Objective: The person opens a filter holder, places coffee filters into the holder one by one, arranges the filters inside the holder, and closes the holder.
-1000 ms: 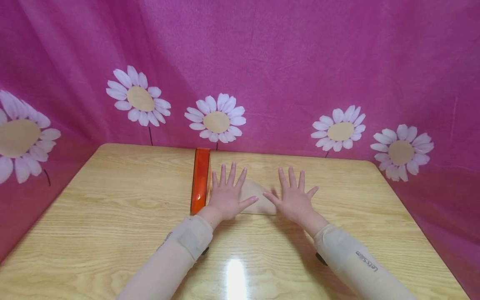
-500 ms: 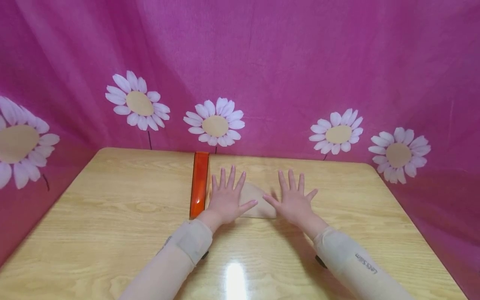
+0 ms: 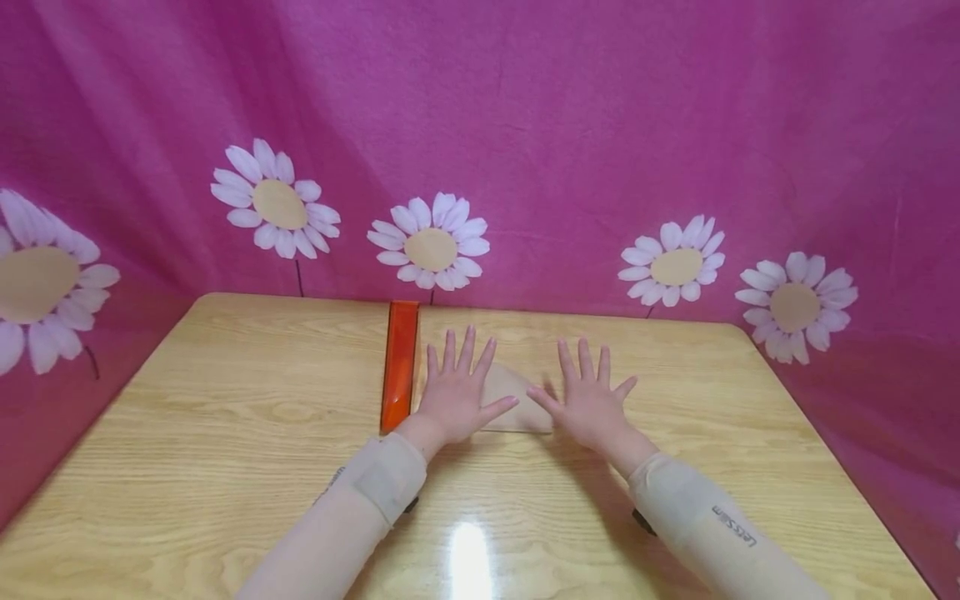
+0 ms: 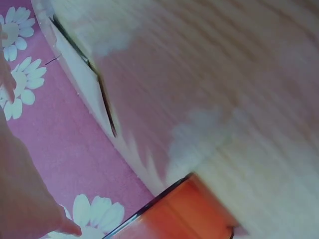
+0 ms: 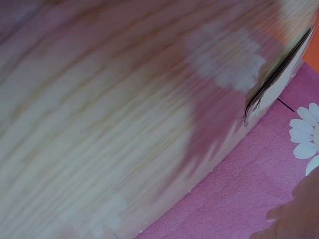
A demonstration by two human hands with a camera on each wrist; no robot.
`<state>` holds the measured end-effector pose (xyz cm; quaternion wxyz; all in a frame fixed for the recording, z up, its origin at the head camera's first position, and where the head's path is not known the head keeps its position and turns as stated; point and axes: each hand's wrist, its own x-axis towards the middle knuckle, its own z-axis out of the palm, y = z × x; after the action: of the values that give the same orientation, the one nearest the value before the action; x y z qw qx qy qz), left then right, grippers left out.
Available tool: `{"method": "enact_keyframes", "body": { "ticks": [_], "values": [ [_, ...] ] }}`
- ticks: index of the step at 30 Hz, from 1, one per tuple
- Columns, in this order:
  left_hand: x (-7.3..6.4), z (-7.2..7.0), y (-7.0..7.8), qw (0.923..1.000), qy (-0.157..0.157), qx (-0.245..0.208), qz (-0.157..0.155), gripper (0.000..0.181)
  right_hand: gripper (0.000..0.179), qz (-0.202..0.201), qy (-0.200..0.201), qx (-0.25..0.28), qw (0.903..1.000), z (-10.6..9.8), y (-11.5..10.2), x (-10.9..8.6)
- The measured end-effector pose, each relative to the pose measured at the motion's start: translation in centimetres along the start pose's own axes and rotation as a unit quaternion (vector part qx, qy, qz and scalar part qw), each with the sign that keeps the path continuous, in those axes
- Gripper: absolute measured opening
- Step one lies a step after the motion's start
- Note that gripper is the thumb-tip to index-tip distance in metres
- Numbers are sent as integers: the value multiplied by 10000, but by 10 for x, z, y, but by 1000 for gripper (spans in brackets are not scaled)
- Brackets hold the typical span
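My left hand (image 3: 453, 402) is held over the table with its fingers straight and spread, its wrist beside the near end of a long orange box (image 3: 400, 367) with dark edges. Level with it on the right, my right hand (image 3: 592, 407) also has its fingers spread and grips nothing. Between the two lies a flat beige piece (image 3: 508, 383) with a rounded outline, partly hidden by the left hand; both thumbs overlap it in the head view. Its thin dark edge (image 4: 107, 107) shows in the left wrist view, where the orange box (image 4: 189, 214) appears at the bottom.
The wood-grain table (image 3: 247, 433) is glossy and carries a bright light reflection (image 3: 471, 562) near the front. A magenta curtain (image 3: 555, 125) with white daisies hangs behind and at both sides. Beige sleeves with wrist bands cover both forearms.
The head view has tilted slightly. Both hands stay spread in nearly the same place, and the orange box and beige piece have not moved.
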<state>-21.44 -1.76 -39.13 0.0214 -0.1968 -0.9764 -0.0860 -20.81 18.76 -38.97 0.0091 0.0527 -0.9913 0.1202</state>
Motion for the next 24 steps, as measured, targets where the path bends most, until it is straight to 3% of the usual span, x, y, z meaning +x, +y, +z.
{"method": "enact_keyframes", "body": {
  "ticks": [11,16,24],
  "values": [
    [2,-19,-4,9984,328,435,119,85,91,-34,-11,-47,10000,2,-2,2],
    [3,-34,-5,9989,343,288,156,86,91,-78,-21,-69,9999,3,-3,2],
    [5,-51,-21,9973,682,250,106,87,88,-162,31,-128,9998,2,-5,0]
  ]
}}
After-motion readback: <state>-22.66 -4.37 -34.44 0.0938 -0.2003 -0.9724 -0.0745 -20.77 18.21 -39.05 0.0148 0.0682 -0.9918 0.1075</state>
